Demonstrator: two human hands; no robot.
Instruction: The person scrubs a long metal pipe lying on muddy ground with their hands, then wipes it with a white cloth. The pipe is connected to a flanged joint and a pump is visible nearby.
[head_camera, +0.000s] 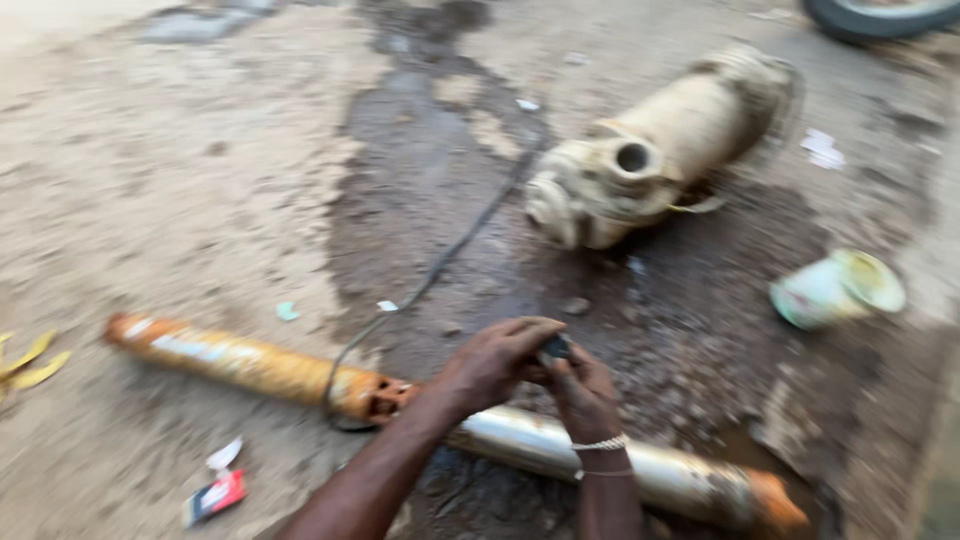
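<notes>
The head view is blurred. My left hand (495, 362) and my right hand (585, 392) meet just above a long pump-like cylinder lying on the dirt. Its left part is rusty orange (240, 362) and its right part is shiny metal (640, 468). Both hands pinch a small dark object (556, 348) between their fingers; what it is cannot be made out. A black cable (440, 262) runs from the joint of the cylinder (380, 396) up across the ground. My right wrist wears a pale bracelet (600, 443).
A large cream pump housing (650, 150) lies on its side at upper right. A pale green cup-like piece (838, 288) lies at right. A tyre edge (880, 15) shows top right. A small red packet (215, 496) and paper scraps lie lower left, banana peel (30, 360) far left.
</notes>
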